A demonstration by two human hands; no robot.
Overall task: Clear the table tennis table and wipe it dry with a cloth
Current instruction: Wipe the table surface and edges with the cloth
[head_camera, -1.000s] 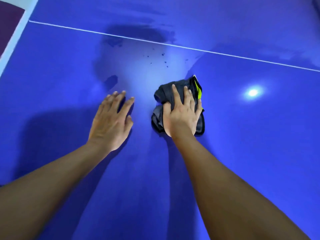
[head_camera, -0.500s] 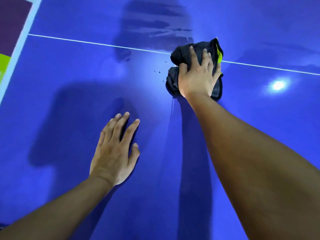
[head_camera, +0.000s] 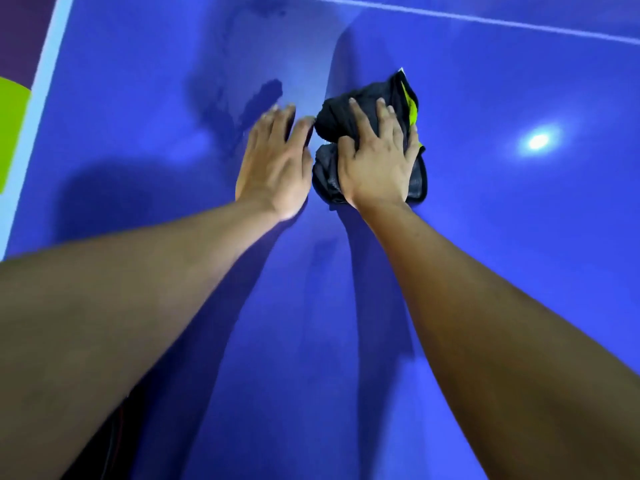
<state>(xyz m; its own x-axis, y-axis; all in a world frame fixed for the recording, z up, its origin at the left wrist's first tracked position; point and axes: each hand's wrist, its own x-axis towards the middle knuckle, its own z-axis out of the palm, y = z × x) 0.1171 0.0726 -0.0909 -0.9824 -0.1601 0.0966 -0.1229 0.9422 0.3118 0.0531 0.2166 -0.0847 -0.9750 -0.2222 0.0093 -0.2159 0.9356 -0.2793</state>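
Bright glare spot (head_camera: pixel 538 141) is mirrored on the glossy surface (head_camera: pixel 519 271). Soft shadows are cast beneath both arms. Motion blur is noted on the left grip (head_camera: pixel 277 157).

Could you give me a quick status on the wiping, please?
Left hand flat on table, beside cloth. Right hand presses the bunched cloth down. Wet patch just beyond left hand. No obstacle seen near cloth.

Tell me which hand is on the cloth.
The right hand: it presses the crumpled dark grey cloth with lime trim. The left hand, blurred, is beside it over the blue table tennis table.
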